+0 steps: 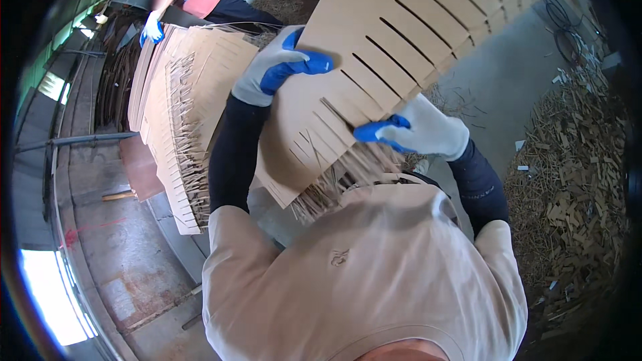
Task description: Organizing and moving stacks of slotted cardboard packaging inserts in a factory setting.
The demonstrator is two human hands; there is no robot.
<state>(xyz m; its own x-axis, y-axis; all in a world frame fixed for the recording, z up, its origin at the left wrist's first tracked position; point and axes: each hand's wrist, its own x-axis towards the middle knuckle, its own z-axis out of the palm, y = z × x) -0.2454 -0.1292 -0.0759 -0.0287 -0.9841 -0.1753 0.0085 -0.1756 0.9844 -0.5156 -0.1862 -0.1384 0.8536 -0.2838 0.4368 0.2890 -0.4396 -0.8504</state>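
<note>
Both my hands meet the cardboard [361, 23], long axis up-R: L hand [273, 67], fingers clamped on its L edge, R hand [428, 127], grip can't tell, nearer the strips [364, 166] just below-L.

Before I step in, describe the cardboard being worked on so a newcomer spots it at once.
Start at the beige shirt in the lower centre. Just above it, slotted cardboard slants to the upper right, with slits along its lower-right edge. Unlike the tan pile at left, it has the wearer's left hand on its face and right hand at its slit edge.
</note>
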